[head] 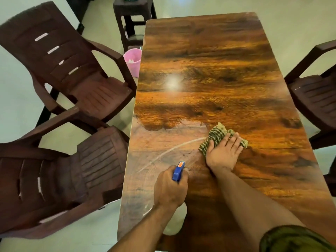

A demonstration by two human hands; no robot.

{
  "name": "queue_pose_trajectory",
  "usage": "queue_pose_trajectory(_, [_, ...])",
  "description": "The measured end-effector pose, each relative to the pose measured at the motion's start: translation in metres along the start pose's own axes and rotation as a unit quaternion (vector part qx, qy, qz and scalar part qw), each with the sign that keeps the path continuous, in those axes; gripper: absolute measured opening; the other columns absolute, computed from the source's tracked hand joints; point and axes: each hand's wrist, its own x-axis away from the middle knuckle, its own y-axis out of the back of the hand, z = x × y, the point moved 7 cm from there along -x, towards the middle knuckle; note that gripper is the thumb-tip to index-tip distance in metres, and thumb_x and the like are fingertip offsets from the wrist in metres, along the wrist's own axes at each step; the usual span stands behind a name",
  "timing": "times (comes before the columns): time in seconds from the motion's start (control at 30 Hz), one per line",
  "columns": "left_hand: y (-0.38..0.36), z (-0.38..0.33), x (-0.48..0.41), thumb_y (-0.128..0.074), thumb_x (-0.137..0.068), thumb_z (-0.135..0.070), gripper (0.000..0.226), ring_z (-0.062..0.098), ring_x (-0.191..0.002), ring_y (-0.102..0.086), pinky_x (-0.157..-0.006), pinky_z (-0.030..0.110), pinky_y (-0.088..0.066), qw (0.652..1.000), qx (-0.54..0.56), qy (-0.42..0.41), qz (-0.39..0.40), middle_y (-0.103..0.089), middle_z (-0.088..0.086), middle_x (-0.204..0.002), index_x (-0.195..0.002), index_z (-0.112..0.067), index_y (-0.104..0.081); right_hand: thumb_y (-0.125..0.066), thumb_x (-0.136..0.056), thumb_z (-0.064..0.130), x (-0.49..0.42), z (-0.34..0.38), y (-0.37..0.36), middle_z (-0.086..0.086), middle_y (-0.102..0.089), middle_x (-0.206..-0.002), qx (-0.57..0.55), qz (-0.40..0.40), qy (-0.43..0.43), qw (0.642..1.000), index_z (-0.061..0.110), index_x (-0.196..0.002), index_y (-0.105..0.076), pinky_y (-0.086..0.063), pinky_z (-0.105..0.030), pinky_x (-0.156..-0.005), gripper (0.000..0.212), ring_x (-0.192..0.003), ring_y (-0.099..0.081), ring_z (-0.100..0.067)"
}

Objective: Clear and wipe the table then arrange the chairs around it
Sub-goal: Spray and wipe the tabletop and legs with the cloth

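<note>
Left hand (171, 188), fingers clamped round the sprayer (178, 171) for re-wetting; right hand (223, 153), fingers flat, presses cloth (216, 135) across bench (209, 60).

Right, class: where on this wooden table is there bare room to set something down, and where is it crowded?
Free: the far half of the glossy brown wooden table, between the brown plastic chairs. Crowded: the near end, where the right hand presses a striped green cloth and the left hand grips a blue-triggered spray bottle.

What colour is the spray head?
The spray head is blue, with a small orange patch; the head view shows it.
</note>
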Motion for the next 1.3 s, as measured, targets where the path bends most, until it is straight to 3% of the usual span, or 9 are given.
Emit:
queue_pose_trajectory(0.27, [0.016,-0.017,-0.058,-0.059,-0.095,-0.043,0.03,0.013,-0.056,-0.05,-0.051,0.028,-0.039,0.999,0.014,0.023,-0.031,-0.052,-0.006,-0.062,-0.071,-0.026,-0.056,-0.007,-0.096,0.065,0.023,0.123,-0.023,-0.009,0.016,-0.166,0.096,0.102,0.475,0.869,0.019,-0.16,0.004,0.007,-0.044,-0.124,0.08,-0.151,0.022,-0.023])
queue_pose_trajectory(0.47, [0.036,-0.01,-0.076,-0.063,-0.096,-0.031,0.032,0.016,-0.057,-0.043,-0.056,0.039,-0.04,0.996,0.031,0.067,-0.058,-0.046,-0.003,-0.062,-0.067,-0.023,-0.051,-0.019,-0.098,0.06,-0.062,0.112,0.001,-0.023,0.0,-0.165,0.024,0.001,0.083,0.996,0.003,-0.159,-0.006,-0.004,-0.054,-0.123,0.084,-0.153,0.005,-0.037])
queue_pose_trajectory(0.53, [0.046,-0.003,-0.081,-0.062,-0.095,-0.036,0.036,0.014,-0.055,-0.041,-0.052,0.033,-0.036,0.994,0.042,0.075,-0.069,-0.044,-0.004,-0.061,-0.064,-0.026,-0.047,-0.015,-0.099,0.058,-0.049,0.146,-0.007,-0.023,0.004,-0.165,0.028,0.006,0.119,0.992,0.004,-0.158,-0.002,-0.001,-0.055,-0.123,0.081,-0.152,0.009,-0.038])
queue_pose_trajectory(0.6, [0.054,0.003,-0.086,-0.055,-0.092,-0.048,0.033,0.013,-0.055,-0.043,-0.052,0.034,-0.039,0.993,0.048,0.068,-0.08,-0.047,-0.007,-0.062,-0.067,-0.028,-0.049,-0.006,-0.098,0.058,-0.017,0.188,-0.022,-0.021,0.011,-0.164,0.077,0.026,0.287,0.955,0.007,-0.157,0.005,0.007,-0.052,-0.123,0.079,-0.151,0.016,-0.036])
queue_pose_trajectory(0.7, [0.063,0.014,-0.09,-0.052,-0.09,-0.05,0.027,0.016,-0.065,-0.058,-0.061,0.037,-0.051,0.991,0.058,0.078,-0.097,-0.059,-0.006,-0.071,-0.086,-0.026,-0.062,0.001,-0.092,0.058,0.047,0.231,-0.046,-0.015,0.01,-0.166,0.121,0.103,0.575,0.803,0.012,-0.16,0.0,0.011,-0.046,-0.122,0.081,-0.152,0.016,-0.03])
queue_pose_trajectory(0.83, [0.074,0.018,-0.089,-0.059,-0.099,-0.03,0.014,0.015,-0.068,-0.059,-0.061,0.029,-0.049,0.989,0.08,0.065,-0.105,-0.064,-0.001,-0.077,-0.095,-0.02,-0.067,-0.022,-0.099,0.06,0.052,0.251,-0.056,-0.008,0.002,-0.167,0.137,0.135,0.715,0.672,0.019,-0.161,-0.008,0.013,-0.04,-0.121,0.076,-0.154,0.007,-0.023])
queue_pose_trajectory(0.9, [0.083,0.02,-0.088,-0.061,-0.097,-0.024,0.013,0.01,-0.059,-0.055,-0.054,0.021,-0.042,0.987,0.074,0.057,-0.13,-0.059,-0.005,-0.068,-0.086,-0.029,-0.061,-0.024,-0.098,0.064,0.026,0.271,-0.049,-0.009,0.006,-0.166,0.155,0.105,0.697,0.692,0.019,-0.16,-0.005,0.009,-0.042,-0.123,0.079,-0.154,0.009,-0.024])
queue_pose_trajectory(1.1, [0.108,0.05,-0.082,-0.065,-0.094,-0.024,0.046,0.008,-0.043,-0.033,-0.048,0.026,-0.03,0.977,0.067,0.107,-0.173,-0.041,-0.011,-0.044,-0.055,-0.028,-0.04,-0.013,-0.099,0.06,-0.023,0.332,-0.038,-0.015,0.011,-0.166,0.089,0.045,0.417,0.903,0.012,-0.159,0.001,0.007,-0.047,-0.124,0.078,-0.153,0.014,-0.031])
queue_pose_trajectory(1.3, [0.128,0.06,-0.074,-0.062,-0.091,-0.032,0.037,0.01,-0.049,-0.039,-0.051,0.032,-0.034,0.974,0.037,0.105,-0.198,-0.045,-0.007,-0.051,-0.059,-0.022,-0.045,-0.003,-0.097,0.058,0.078,0.303,-0.061,-0.011,0.014,-0.165,0.124,0.102,0.609,0.776,0.017,-0.159,0.006,0.004,-0.049,-0.124,0.075,-0.151,0.019,-0.027])
